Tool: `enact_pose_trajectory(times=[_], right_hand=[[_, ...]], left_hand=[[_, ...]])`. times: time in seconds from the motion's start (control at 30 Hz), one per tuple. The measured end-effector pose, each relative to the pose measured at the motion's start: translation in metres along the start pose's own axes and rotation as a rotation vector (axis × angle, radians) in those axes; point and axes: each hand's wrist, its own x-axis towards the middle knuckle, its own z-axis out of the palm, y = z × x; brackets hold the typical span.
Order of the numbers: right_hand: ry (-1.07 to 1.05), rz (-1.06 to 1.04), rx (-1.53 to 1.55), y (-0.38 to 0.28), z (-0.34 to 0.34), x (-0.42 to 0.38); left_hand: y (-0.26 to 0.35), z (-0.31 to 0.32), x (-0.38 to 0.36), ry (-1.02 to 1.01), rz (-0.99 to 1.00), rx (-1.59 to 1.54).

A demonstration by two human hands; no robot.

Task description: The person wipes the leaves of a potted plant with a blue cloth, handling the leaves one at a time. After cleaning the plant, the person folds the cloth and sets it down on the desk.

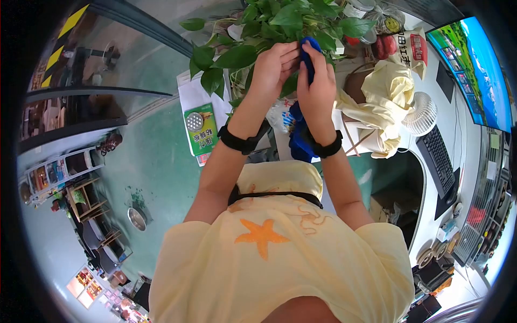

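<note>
My right hand [318, 81] pinches a folded blue cloth [308, 60] between thumb and fingers, among the leaves of a green potted plant [288, 19]. Close beside it on the left, my left hand [273, 69] has its fingers bent together, their tips by the cloth; what they hold is hidden. Both wrists wear black bands. Another blue cloth [301, 137] hangs below, between my forearms, beside a clear plastic bag [277, 116].
A green packet [201, 132] and white papers [202, 89] lie left of the plant. At the right are a cream cloth [385, 97], a red-and-white bag [412, 51], a small white fan [420, 114], a keyboard [437, 159] and a lit monitor [474, 70].
</note>
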Motion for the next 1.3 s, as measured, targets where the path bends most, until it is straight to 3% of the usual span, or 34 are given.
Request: enact_pose_trajectory(times=[0.07,0.17,0.27,0.4,0.5,0.6,0.8,0.9,1.3], right_hand=[[0.038,-0.026,0.028,0.0,0.005,0.006],[-0.072,0.006,0.064,-0.003,-0.001,0.002],[-0.173,0.191,0.303,-0.003,-0.015,-0.014],[0.104,0.354,0.432,0.007,-0.038,-0.035],[0.247,0.512,0.522,0.014,-0.054,-0.04],[0.294,0.534,0.527,0.03,-0.058,-0.041],[0.26,0.623,0.563,0.044,-0.06,-0.046],[0.252,0.582,0.504,0.048,-0.058,-0.051],[0.108,0.428,0.455,0.047,-0.038,-0.029]], left_hand=[[0.002,0.006,-0.006,0.018,0.035,0.036],[0.002,0.0,-0.003,0.059,0.043,0.074],[0.004,-0.003,-0.012,0.077,0.117,0.078],[-0.007,-0.003,-0.039,0.118,0.297,0.206],[-0.037,-0.01,-0.052,-0.027,0.245,0.386],[-0.062,-0.004,-0.048,-0.174,-0.066,0.386],[-0.08,0.018,-0.031,-0.313,0.268,0.789],[-0.079,0.02,-0.008,-0.224,0.689,0.901],[-0.05,-0.001,0.014,0.209,0.761,1.474]])
